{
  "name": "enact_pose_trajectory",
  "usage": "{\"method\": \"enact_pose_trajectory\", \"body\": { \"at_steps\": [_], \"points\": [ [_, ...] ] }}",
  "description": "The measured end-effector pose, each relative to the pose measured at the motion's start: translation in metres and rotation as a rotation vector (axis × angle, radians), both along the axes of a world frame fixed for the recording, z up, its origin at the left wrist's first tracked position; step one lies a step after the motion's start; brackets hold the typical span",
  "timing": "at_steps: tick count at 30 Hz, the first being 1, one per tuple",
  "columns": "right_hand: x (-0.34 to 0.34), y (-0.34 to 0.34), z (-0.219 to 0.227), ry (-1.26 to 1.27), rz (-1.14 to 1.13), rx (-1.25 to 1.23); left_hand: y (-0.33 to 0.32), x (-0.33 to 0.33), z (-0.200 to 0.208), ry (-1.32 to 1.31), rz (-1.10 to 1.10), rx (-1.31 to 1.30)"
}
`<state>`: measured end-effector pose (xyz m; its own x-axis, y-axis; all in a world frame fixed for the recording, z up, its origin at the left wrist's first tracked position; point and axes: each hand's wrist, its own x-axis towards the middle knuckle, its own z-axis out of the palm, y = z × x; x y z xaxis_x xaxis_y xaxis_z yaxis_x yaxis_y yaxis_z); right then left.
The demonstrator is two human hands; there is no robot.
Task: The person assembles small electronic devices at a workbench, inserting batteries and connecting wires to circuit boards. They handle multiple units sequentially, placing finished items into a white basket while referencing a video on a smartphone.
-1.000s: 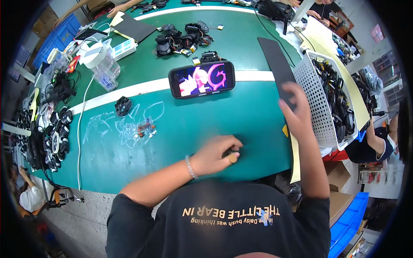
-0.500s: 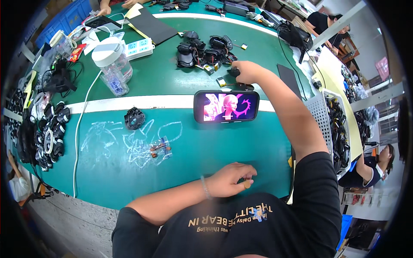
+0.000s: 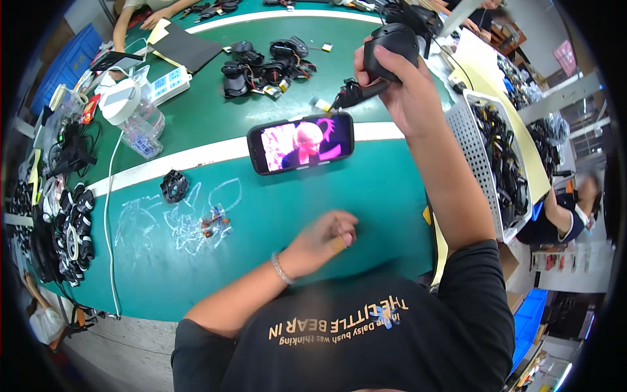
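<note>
My right hand (image 3: 408,85) is raised over the far right of the table. Its fingers wrap round a black headphone ear cup (image 3: 392,49), from which a smaller black part (image 3: 353,95) hangs toward the phone. Lower down, my left hand (image 3: 321,243) hovers near the table's front edge, a little blurred. Its fingers are loosely bent, with nothing visible in them, and a tan strip shows on the thumb. Between the hands and the pile, a phone (image 3: 302,144) leans upright with a pink picture lit. Several black ear cups (image 3: 264,68) with wires and small batteries lie beyond it.
A single black shell (image 3: 174,187) and a small clear bag (image 3: 215,223) lie left on the green table (image 3: 274,202). Further left are a clear jug (image 3: 134,111), a power strip (image 3: 168,83) and a white cable. A white basket (image 3: 475,153) of black parts stands right. Other people work nearby.
My right hand has lifted an ear cup up from beside the pile, toward the right. My left hand's fingers have bent a little. The view has shifted, so the table things sit further left.
</note>
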<state>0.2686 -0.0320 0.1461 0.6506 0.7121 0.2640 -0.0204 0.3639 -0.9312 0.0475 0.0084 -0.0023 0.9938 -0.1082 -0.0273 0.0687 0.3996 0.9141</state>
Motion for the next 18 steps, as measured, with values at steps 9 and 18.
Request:
{"method": "enact_pose_trajectory", "body": {
  "at_steps": [9,18],
  "points": [
    [-0.105,-0.070,-0.045,0.100,0.035,0.082,-0.011,-0.006,0.034,-0.093,-0.147,-0.427],
    [-0.123,-0.104,-0.086,-0.049,-0.064,0.114,-0.019,-0.016,0.035,0.052,0.038,-0.210]
  ]
}}
